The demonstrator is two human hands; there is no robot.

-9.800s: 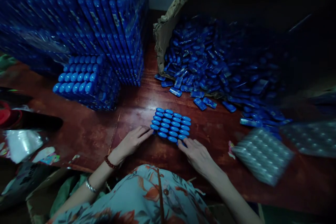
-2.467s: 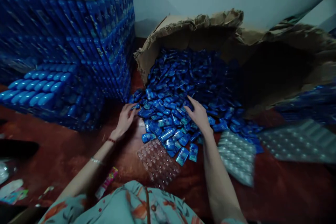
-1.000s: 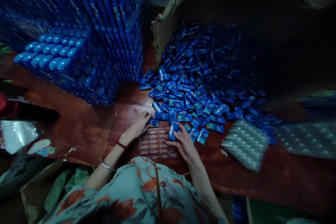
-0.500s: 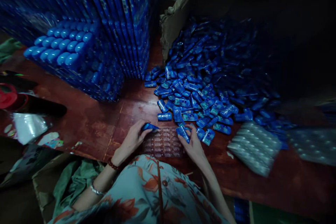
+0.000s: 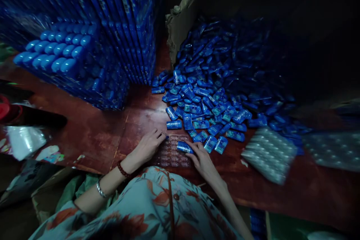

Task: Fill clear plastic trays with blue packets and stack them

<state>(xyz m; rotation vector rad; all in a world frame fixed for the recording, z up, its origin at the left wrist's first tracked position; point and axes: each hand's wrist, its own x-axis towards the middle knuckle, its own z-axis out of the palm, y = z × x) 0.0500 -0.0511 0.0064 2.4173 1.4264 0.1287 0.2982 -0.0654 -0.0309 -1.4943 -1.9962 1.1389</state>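
A clear plastic tray (image 5: 171, 160) with rows of moulded hollows lies on the table in front of me. At its left far corner, my left hand (image 5: 151, 144) has its fingers closed on a small blue bottle (image 5: 167, 137), mostly covered by the fingers. My right hand (image 5: 201, 156) grips a second blue bottle (image 5: 184, 147) by its right end, holding it over the tray's right half. Just beyond the tray lie loose blue bottles (image 5: 200, 136), some with teal labels.
An open cardboard box (image 5: 180, 17) spills a heap of blue bottles (image 5: 225, 71) onto the table. Filled trays (image 5: 56, 50) are stacked at the left. Stacked clear trays (image 5: 270, 153) stand at the right. A dark cylinder with a red cap (image 5: 8, 110) lies far left.
My right hand has brought its bottle leftward over the tray and turned it more level. My left hand has rolled over its bottle at the tray's corner, covering more of it.
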